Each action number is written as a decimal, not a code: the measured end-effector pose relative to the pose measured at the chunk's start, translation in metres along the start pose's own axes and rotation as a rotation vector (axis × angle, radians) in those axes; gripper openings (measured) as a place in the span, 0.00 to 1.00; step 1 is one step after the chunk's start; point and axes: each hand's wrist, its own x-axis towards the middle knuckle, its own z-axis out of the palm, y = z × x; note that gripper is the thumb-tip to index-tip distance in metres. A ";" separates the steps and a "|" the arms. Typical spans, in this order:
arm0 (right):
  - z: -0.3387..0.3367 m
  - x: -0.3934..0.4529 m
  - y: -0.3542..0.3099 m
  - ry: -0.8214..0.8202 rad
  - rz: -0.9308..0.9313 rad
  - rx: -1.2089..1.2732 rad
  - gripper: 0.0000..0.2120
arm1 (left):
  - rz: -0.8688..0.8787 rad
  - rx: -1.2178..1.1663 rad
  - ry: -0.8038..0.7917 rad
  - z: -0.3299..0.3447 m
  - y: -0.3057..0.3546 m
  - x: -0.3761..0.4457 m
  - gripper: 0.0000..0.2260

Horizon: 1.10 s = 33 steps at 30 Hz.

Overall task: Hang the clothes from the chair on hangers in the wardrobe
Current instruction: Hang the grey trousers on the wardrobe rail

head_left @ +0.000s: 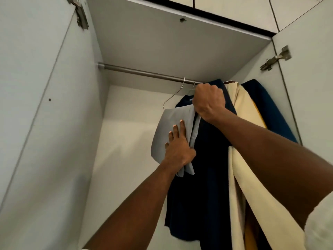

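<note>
Right hand (209, 101) grips the top of a thin metal wire hanger (173, 97) under the steel wardrobe rail (144, 73); left hand (177, 147), fingers straight, presses the pale grey garment (173, 127) hanging left of a dark navy shirt (203, 177). Smoothing downward evenly should keep it centred.

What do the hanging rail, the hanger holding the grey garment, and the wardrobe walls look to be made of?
Round grey hanging rail: probably brushed metal, dull sheen. Thin silver wire hanger: metal wire, bright glint at the hook. White wardrobe side panel: likely laminated board, matte and smooth, with a small screw hole.
</note>
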 end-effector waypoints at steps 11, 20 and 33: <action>0.130 0.107 0.023 0.104 -0.025 -0.099 0.13 | 0.063 0.017 0.108 0.030 -0.049 0.171 0.43; 0.182 0.133 0.014 0.106 -0.023 -0.052 0.11 | 0.072 -0.011 0.130 0.058 -0.068 0.203 0.41; 0.190 0.103 0.014 0.134 0.347 0.620 0.12 | 0.060 -0.058 0.173 0.062 -0.073 0.182 0.40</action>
